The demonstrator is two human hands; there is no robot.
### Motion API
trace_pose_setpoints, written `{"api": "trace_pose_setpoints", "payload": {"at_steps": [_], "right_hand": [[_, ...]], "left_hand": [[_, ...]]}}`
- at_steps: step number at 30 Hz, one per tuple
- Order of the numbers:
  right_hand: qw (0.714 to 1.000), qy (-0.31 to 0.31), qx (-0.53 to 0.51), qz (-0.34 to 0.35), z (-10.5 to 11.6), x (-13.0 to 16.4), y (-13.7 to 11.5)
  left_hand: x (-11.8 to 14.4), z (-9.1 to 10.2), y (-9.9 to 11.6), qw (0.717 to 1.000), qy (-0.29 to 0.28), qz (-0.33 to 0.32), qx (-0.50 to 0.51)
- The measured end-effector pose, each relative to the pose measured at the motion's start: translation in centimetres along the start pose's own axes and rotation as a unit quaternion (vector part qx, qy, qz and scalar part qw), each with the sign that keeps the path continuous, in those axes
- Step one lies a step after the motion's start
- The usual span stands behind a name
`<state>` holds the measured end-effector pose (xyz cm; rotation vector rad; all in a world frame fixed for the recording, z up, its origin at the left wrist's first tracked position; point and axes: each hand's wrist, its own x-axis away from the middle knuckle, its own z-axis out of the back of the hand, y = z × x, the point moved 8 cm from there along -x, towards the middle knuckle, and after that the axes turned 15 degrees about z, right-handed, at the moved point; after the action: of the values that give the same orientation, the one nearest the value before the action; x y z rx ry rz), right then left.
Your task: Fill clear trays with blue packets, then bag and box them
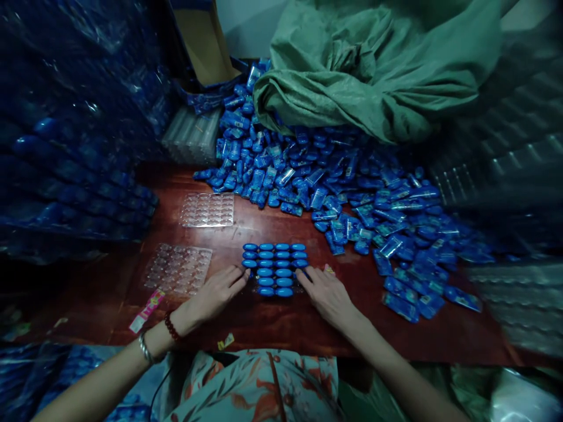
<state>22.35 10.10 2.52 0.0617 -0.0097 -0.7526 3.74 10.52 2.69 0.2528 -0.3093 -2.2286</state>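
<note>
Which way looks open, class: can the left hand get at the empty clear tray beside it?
Probably yes: the left hand lies flat beside the empty clear tray, with only bare table between.

The room is dim, and the light falls mostly on the middle of a dark red-brown wooden table (396,328). Its surface is shiny and reflects the light a little. Behind the table, a pale wall (246,23) shows at the top, greyish in colour. A brown cardboard box (204,44) leans against it, open at the top. To the right of the box, a large green sack (378,64) lies crumpled over the back of the table. On the left side stand tall stacks of blue packs in clear plastic (74,146), in deep shadow. On the right, piles of clear plastic sheets (510,158) look blurred.
</note>
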Motion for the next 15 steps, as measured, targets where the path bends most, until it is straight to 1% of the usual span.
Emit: {"api": "trace_pose_setpoints", "payload": {"at_steps": [2,4,6,9,12,15], "right_hand": [[1.000,0.021,0.009,-0.017,0.2,0.2,0.0],[0.999,0.034,0.020,-0.030,0.6,0.2,-0.1],[0.999,0.028,0.018,-0.035,0.7,0.0,-0.3],[0.999,0.000,-0.005,-0.037,0.6,-0.6,-0.5],[0.999,-0.012,-0.009,-0.036,0.4,-1.1,-0.6],[0.999,-0.004,0.003,-0.034,0.6,-1.2,-0.7]], "left_hand": [[-0.5,0.0,0.3,0.999,-0.031,-0.023,-0.027],[-1.3,0.3,0.3,0.997,-0.050,-0.035,-0.047],[-2.3,0.4,0.2,0.995,-0.069,-0.039,-0.055],[-3.5,0.3,-0.3,0.994,-0.093,-0.035,-0.053],[-3.9,0.1,-0.7,0.996,-0.078,-0.019,-0.042],[-3.2,0.4,-1.0,0.999,-0.027,-0.001,-0.044]]}}
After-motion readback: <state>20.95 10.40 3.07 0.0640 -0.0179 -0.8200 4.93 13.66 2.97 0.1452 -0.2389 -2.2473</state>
